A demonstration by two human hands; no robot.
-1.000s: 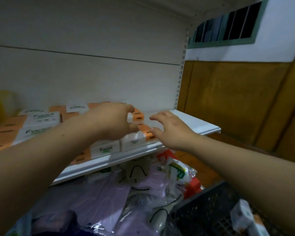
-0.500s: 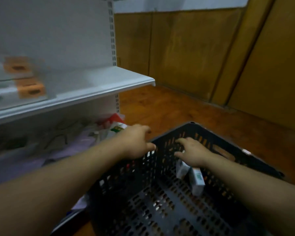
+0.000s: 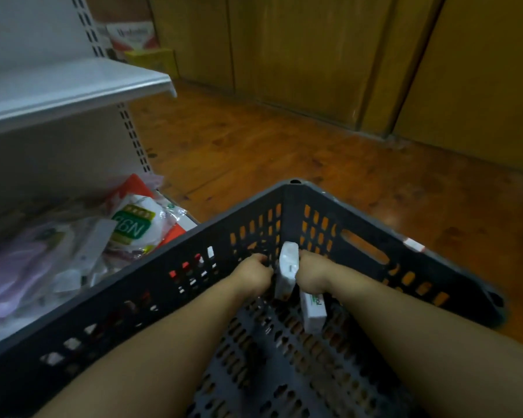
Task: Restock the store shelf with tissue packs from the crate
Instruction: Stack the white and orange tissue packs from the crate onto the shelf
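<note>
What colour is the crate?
Dark grey crate, with perforated walls and floor; it shows best in the head view.

Upside-down "N95" on mask packet (image 3: 133,227)

An N95 mask pack (image 3: 133,227) lies beside purple plastic bags (image 3: 21,267) at its left; wooden floor (image 3: 254,146) spreads to its right.

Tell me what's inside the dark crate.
An upright tissue pack sits between the left hand and right hand; a second tissue pack with green lettering lies below the right hand. Both forearms cover much of the crate floor, so anything under them is hidden.
</note>
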